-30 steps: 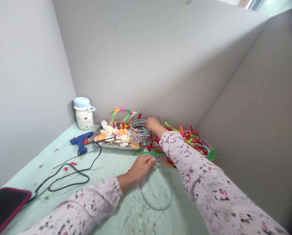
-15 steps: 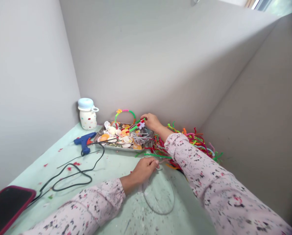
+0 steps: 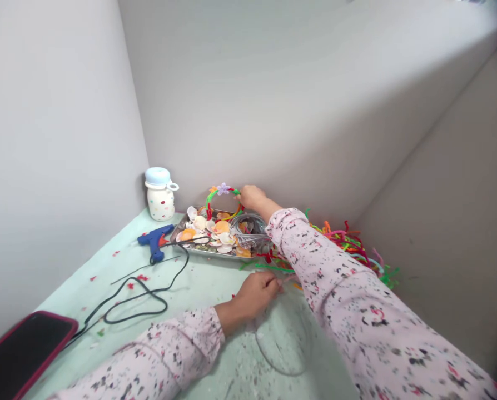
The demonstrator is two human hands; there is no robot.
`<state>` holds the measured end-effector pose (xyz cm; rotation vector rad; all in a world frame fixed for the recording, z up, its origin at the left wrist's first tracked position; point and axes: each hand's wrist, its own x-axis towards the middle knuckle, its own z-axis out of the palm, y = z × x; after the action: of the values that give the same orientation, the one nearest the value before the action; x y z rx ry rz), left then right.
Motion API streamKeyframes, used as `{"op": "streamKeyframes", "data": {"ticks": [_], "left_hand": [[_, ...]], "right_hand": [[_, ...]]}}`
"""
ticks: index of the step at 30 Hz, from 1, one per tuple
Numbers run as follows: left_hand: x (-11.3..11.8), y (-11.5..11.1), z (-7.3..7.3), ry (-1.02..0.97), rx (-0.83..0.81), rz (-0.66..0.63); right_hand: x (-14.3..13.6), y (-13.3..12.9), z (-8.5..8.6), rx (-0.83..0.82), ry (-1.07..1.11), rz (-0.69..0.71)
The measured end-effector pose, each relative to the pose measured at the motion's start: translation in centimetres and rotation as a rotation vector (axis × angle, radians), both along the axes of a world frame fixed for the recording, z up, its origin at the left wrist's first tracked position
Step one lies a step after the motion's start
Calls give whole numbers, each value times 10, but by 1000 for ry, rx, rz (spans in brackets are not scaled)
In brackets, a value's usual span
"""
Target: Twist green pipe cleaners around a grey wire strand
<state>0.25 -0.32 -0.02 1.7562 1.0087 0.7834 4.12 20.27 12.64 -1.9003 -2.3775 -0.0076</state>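
Note:
My right hand (image 3: 253, 199) reaches to the back wall, fingers closed on the edge of a colourful pipe-cleaner hoop with a purple flower (image 3: 223, 189). It overlaps another such hoop, whose orange flower (image 3: 213, 190) shows just behind, both standing at the back of a metal tray (image 3: 209, 253). In the tray lie seashells (image 3: 222, 227) and a coil of grey wire (image 3: 248, 238). My left hand (image 3: 257, 294) is closed above the table on a loop of grey wire (image 3: 282, 371) that hangs below it. The fingertips' exact hold is partly hidden.
A blue glue gun (image 3: 155, 240) lies left of the tray, its black cord (image 3: 138, 316) curling across the table. A lidded white bottle (image 3: 160, 203) stands in the corner. A phone (image 3: 27, 350) lies front left. Pipe cleaners (image 3: 348, 241) are heaped on the right beneath my right arm.
My right hand has brought the purple-flowered hoop from over the wire coil up against the orange-flowered one at the back. My left hand keeps the wire loop. The view has shifted slightly.

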Motion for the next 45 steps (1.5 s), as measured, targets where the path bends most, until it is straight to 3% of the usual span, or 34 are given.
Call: {"op": "streamKeyframes", "data": {"ticks": [7,15,24,29,36,41,45], "left_hand": [[1,1,-5,29,26,6],[1,0,0,45,36,-1],[2,1,-7,48,43,3],[2,0,-5,75,28,-6],[3,1,-4,66,33,-16],[3,2,-5,48,42,-10],[3,4,-5,-21,24,-3]], "right_hand": [[-5,9,11,-64,-64,27],[2,-5,-5,15,-56,27],[0,0,3,24,-152,49],[-11,-2,-6,-3,-226,53],[-5,-16,-13,26,-233,24],[-1,-33,3,80,-174,6],[20,-74,16,156,-111,14]]}}
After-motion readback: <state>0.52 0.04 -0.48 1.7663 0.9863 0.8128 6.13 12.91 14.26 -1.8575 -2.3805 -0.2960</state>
